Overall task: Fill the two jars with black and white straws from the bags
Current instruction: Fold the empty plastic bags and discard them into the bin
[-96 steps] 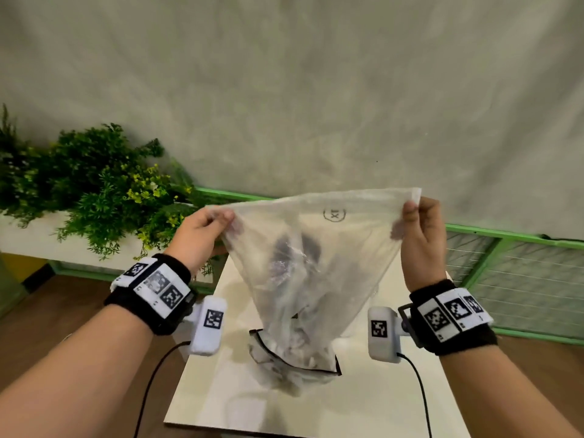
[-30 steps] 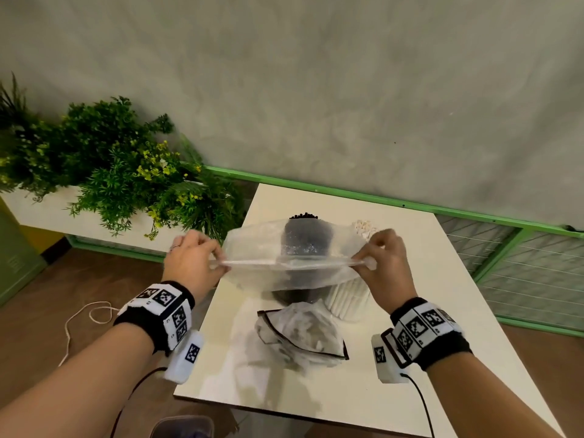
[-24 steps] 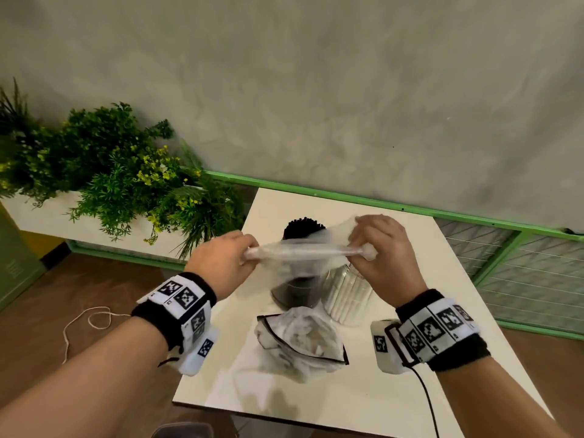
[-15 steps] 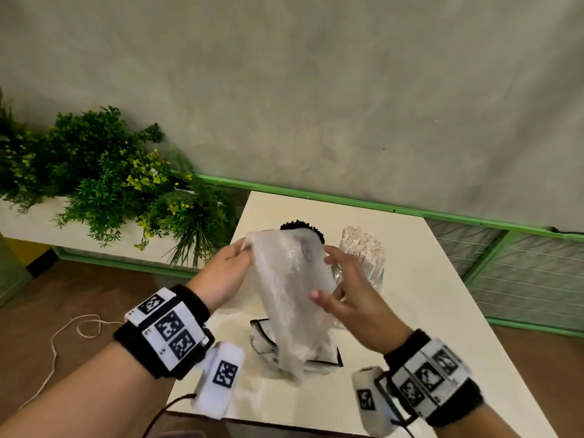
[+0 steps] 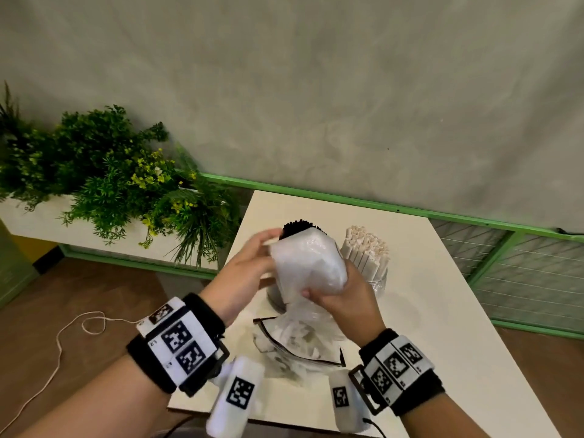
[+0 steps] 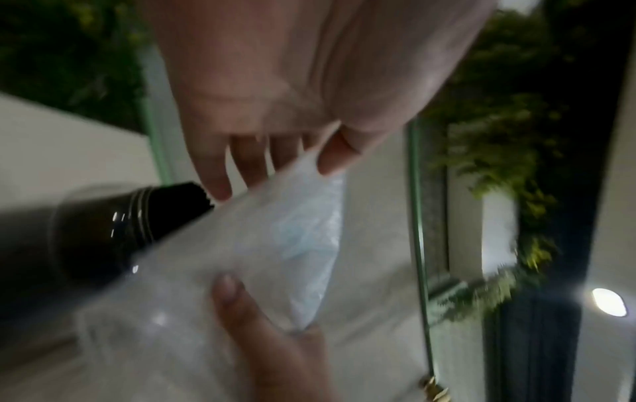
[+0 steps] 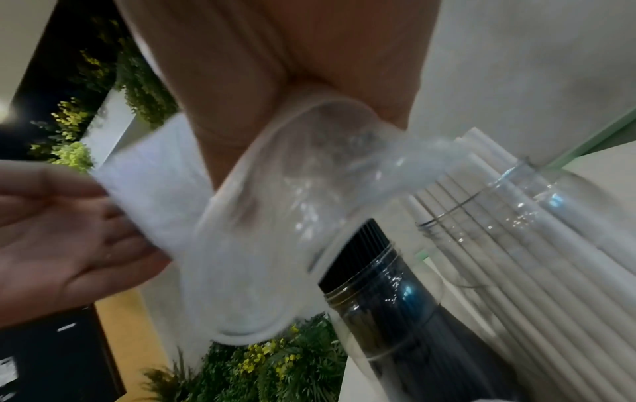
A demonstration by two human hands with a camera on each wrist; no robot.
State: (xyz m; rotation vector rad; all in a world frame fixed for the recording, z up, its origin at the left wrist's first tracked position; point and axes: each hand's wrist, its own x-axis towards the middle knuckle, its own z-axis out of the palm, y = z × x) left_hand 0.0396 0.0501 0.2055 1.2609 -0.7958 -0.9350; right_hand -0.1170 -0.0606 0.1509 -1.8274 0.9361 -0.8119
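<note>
I've got the empty bag [image 5: 308,268] folded between both hands above the desk [image 5: 420,311], R hand [image 5: 343,300] gripping its lower end, L hand [image 5: 249,267] flat-fingered on its side, both full jars right behind it.

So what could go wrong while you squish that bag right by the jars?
The hands crumple the empty bag just above the jar of black straws; a bump might tip it. The white straws stand tall and loose beside the right hand, so a nudge might scatter them.
</note>
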